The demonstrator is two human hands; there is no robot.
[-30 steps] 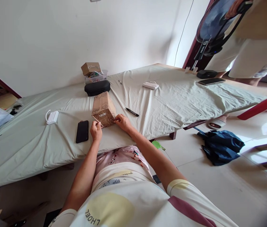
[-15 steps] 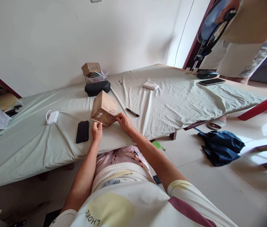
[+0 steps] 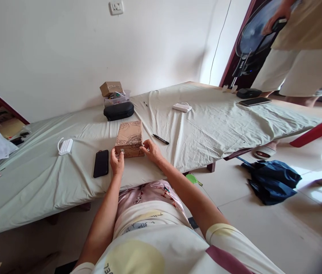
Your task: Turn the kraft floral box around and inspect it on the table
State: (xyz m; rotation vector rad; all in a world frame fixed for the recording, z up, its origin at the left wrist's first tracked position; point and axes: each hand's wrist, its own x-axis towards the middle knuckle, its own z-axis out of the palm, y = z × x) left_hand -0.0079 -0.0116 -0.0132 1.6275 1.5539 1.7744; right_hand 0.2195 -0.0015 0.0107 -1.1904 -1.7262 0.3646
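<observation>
- Cloth-covered table (image 3: 49, 179) alongside a white wall (image 3: 64, 49), with a patterned cardboard box (image 3: 129, 135) near the front edge, probably placed so for an easy reach from both sides.
- Resting on the table, weight apparently borne from below, so likely in need of steadying only.
- At the box's near left corner: left hand (image 3: 117, 161), thumb against the front face, fingers bent around the side, closed just enough to keep hold.
- At its near right corner: right hand (image 3: 152, 151), thumb and fingertips drawn together on the edge; impossible to tell how firmly.
- Held at both corners, presumably against twisting or sliding, most of the top face left uncovered.
- Just left of the box: black smartphone (image 3: 101, 163), lying flat, perhaps out of the way; farther left, a white power bank (image 3: 65, 146), judging by shape.
- Right of the box: black marker pen (image 3: 161, 139), loose, near the right hand.
- Behind the box: black zip case (image 3: 118, 111), then a translucent plastic bin (image 3: 111, 101) under a small plain carton (image 3: 111, 88), stacked presumably to save room.
</observation>
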